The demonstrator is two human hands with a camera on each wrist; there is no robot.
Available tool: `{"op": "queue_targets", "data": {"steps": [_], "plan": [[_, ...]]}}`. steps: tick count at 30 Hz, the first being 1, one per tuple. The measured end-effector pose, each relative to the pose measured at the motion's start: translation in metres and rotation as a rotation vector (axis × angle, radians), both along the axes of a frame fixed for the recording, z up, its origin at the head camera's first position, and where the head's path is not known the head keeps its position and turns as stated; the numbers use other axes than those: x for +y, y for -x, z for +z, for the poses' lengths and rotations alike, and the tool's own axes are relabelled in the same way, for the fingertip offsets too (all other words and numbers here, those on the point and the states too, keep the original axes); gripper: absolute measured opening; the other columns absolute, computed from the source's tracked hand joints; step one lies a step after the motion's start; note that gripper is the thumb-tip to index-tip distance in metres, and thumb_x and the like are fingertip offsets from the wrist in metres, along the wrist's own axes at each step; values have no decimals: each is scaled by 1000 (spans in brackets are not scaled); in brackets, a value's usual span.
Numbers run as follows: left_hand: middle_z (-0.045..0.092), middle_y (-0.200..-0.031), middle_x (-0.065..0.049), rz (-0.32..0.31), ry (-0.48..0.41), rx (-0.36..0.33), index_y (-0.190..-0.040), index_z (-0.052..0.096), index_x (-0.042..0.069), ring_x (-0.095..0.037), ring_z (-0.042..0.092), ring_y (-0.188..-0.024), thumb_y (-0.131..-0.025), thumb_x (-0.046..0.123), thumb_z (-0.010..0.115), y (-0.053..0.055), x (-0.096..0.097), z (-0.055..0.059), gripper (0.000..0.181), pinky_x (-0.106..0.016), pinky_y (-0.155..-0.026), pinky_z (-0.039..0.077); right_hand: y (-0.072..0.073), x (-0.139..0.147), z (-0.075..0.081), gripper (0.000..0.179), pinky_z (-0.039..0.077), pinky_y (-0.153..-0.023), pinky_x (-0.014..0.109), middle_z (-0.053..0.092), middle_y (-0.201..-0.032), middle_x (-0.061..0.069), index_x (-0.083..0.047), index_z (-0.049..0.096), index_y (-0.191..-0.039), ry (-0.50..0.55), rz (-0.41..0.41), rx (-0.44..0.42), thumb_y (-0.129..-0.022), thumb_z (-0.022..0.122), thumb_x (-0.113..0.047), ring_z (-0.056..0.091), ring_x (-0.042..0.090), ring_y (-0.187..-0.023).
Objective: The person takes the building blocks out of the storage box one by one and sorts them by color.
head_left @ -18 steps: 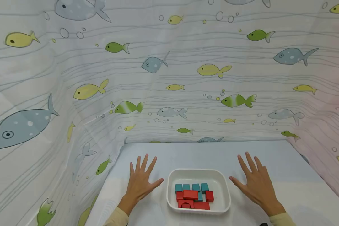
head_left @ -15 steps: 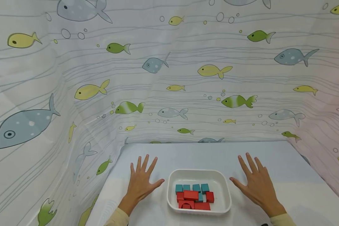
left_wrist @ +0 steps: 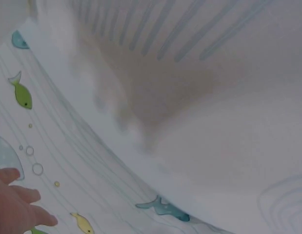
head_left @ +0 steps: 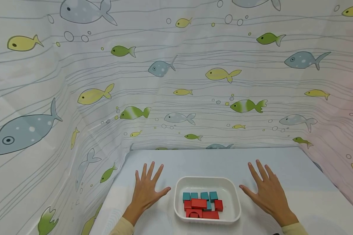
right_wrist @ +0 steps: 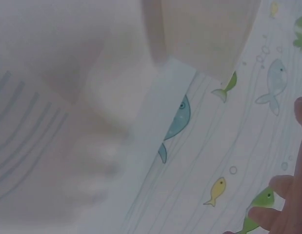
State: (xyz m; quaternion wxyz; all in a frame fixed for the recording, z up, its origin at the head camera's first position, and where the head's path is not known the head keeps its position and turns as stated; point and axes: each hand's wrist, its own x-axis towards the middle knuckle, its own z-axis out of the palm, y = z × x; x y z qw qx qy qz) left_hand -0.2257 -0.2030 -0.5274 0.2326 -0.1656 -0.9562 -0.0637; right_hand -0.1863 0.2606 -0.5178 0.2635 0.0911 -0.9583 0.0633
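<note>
A white tray (head_left: 232, 209) sits between my hands in the head view. Inside it lie several teal cubes (head_left: 213, 195) along the back and several red blocks, among them a rectangular block (head_left: 199, 203) on top and an arch block (head_left: 194, 213) at the front. My left hand (head_left: 147, 189) is to the tray's left, fingers spread and holding nothing. On the other side my right hand (head_left: 267, 192) is spread the same way, its thumb pointing toward the tray. Fingers of the left hand (left_wrist: 19, 204) and right hand (right_wrist: 287, 200) show at the edges of the wrist views.
A pale table (head_left: 211, 163) carries the tray. Around its back and sides hangs a white cloth (head_left: 194, 107) printed with fish. In the right wrist view a pale white side, likely the tray's wall (right_wrist: 204, 39), rises at the top.
</note>
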Motion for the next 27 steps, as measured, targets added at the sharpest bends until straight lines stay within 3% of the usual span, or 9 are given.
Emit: {"op": "queue_targets", "data": {"steps": [4,7,9,11,13,15,18,22,27], "plan": [[34,-155,-13,-4,-5,4,-154,28,33,-44,23,-142,-78,82,47,1,0,0,92,-75,-103,17,0,0,1,98,34,-96,70,32,-154,18,-19,32,-153,4,5,-2,-76,62,-72,35,49,-130],[38,-152,-12,-32,-50,-7,-153,31,31,-41,30,-140,-80,78,51,0,0,0,89,-70,-104,22,-1,-3,2,96,45,-88,66,28,-156,17,-21,27,-155,49,7,-64,-80,61,-69,38,49,-128],[46,-146,-9,-68,-134,-52,-152,34,29,-33,43,-133,-83,71,55,-3,2,1,84,-60,-103,36,-3,-5,3,91,49,-83,61,26,-157,16,-24,22,-156,145,42,-152,-84,59,-66,43,47,-126],[52,-139,-2,-111,-250,-129,-151,35,29,-24,55,-120,-85,65,60,-7,5,3,79,-48,-94,49,-5,-9,5,85,55,-74,54,26,-157,15,-26,21,-157,295,98,-263,-89,59,-61,51,44,-121],[52,-134,5,-151,-361,-214,-151,35,31,-16,60,-109,-86,61,63,-11,10,4,77,-38,-83,54,-7,-12,4,79,56,-76,48,31,-155,16,-26,24,-156,451,153,-371,-91,59,-55,58,40,-115],[50,-136,7,-172,-418,-279,-152,32,34,-13,61,-106,-85,61,63,-14,15,3,78,-35,-80,55,-8,-15,1,75,57,-76,45,40,-149,18,-24,31,-154,566,179,-456,-91,63,-49,62,36,-111],[47,-141,7,-192,-430,-324,-152,29,35,-14,60,-110,-84,61,65,-18,20,-3,81,-35,-83,55,-11,-21,-8,71,57,-76,46,51,-140,20,-22,38,-151,680,151,-571,-90,68,-42,65,31,-107],[46,-143,5,-208,-408,-351,-153,27,35,-16,61,-110,-85,56,68,-22,24,-15,82,-36,-82,55,-16,-28,-25,68,58,-70,37,50,-140,23,-19,42,-149,865,128,-694,-89,71,-31,68,27,-100],[47,-142,3,-220,-418,-364,-152,31,33,-16,61,-109,-86,55,67,-24,26,-22,79,-37,-82,55,-18,-33,-37,61,58,-66,32,49,-138,27,-16,45,-147,1023,154,-736,-92,68,-25,65,32,-106]]}}
